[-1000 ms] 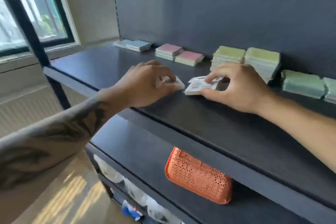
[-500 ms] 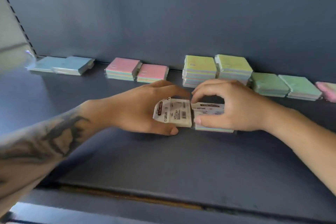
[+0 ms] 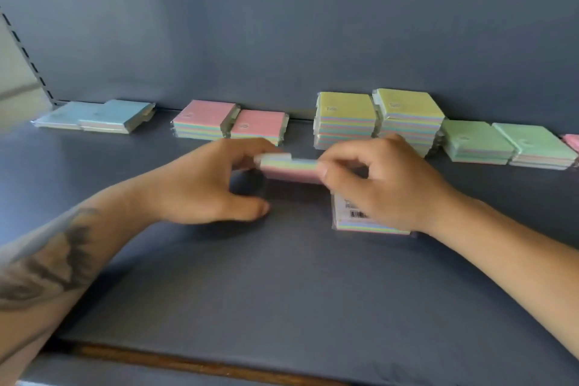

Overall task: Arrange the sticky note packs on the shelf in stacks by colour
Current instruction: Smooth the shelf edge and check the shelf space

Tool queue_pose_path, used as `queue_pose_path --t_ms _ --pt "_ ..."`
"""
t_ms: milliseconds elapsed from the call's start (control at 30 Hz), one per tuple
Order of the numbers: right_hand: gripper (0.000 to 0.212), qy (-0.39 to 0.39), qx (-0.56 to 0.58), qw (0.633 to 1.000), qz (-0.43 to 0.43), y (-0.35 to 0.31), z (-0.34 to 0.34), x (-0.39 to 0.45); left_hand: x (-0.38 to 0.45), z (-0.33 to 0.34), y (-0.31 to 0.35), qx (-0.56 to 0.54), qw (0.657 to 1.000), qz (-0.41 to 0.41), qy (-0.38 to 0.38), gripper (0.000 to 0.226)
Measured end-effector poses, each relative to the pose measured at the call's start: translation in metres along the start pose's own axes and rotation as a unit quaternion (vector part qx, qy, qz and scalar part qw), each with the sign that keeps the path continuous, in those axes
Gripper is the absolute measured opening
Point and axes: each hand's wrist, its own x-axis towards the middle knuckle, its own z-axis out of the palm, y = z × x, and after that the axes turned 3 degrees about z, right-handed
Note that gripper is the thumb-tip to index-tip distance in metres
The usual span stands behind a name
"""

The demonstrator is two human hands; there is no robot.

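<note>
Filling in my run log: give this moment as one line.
left hand and right hand: both pinch pink-faced sticky note pack, lifted | barcode-up pack: on shelf under right hand

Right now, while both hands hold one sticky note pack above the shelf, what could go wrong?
1. The raised pink-faced sticky note pack is pinched only at its ends by the left hand and right hand; it may slip.
2. The right hand hangs over the barcode-up pack lying on the dark shelf; it could get knocked askew.
3. The tall yellow-topped stacks stand just behind the knuckles; a bump might topple them.
</note>
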Motion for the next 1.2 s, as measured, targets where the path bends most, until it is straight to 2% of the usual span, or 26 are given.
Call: queue_pose_path --t_ms 67,133,200,267,333,467,600,633,767,867,1000,1067,1200 --pt "0.044 0.024 0.045 0.999 0.001 0.0 0.001 0.001 0.005 0.002 -0.004 -0.062 0.996 -0.015 0.061 0.031" --pt "0.048 0.039 0.065 0.997 0.005 -0.002 0.003 0.0 0.01 0.005 -0.006 -0.106 0.989 -0.03 0.103 0.035" --pt "0.034 0.041 0.092 0.995 0.023 -0.002 0.002 0.001 0.014 0.008 -0.004 -0.164 0.977 -0.035 0.13 0.029" --pt "0.008 0.028 0.122 0.991 0.036 -0.003 -0.001 0.0 0.017 0.009 0.002 -0.238 0.958 -0.044 0.152 0.026" --pt "0.034 0.014 0.156 0.987 0.038 -0.006 -0.004 -0.002 0.019 0.009 0.005 -0.301 0.939 -0.047 0.161 0.035" --pt "0.048 0.024 0.158 0.986 0.043 -0.007 -0.002 -0.008 0.019 0.011 0.011 -0.377 0.912 -0.059 0.148 0.045" --pt "0.085 0.066 0.023 0.998 0.011 -0.005 -0.003 -0.012 0.018 0.016 0.012 -0.384 0.912 -0.064 0.133 0.046" --pt "0.089 0.061 0.003 0.998 -0.008 -0.007 -0.004 -0.012 0.017 0.017 0.012 -0.381 0.913 -0.067 0.128 0.045" --pt "0.081 0.027 -0.027 0.999 -0.037 -0.014 -0.005 -0.012 0.011 0.018 0.013 -0.407 0.904 -0.099 0.084 0.034" --pt "0.077 0.015 -0.046 0.998 -0.035 -0.017 -0.001 -0.014 0.006 0.016 0.014 -0.431 0.89 -0.133 0.062 0.038" --pt "0.069 0.077 -0.093 0.99 -0.07 -0.022 0.0 -0.013 -0.003 0.003 0.019 -0.452 0.88 -0.15 0.003 0.028" --pt "0.067 0.089 -0.111 0.987 -0.08 -0.026 -0.001 -0.01 -0.006 -0.003 0.021 -0.444 0.879 -0.174 -0.003 0.023" --pt "0.065 0.03 -0.138 0.984 -0.109 -0.034 0.001 0.002 -0.003 -0.011 0.025 -0.419 0.888 -0.189 0.004 0.021"
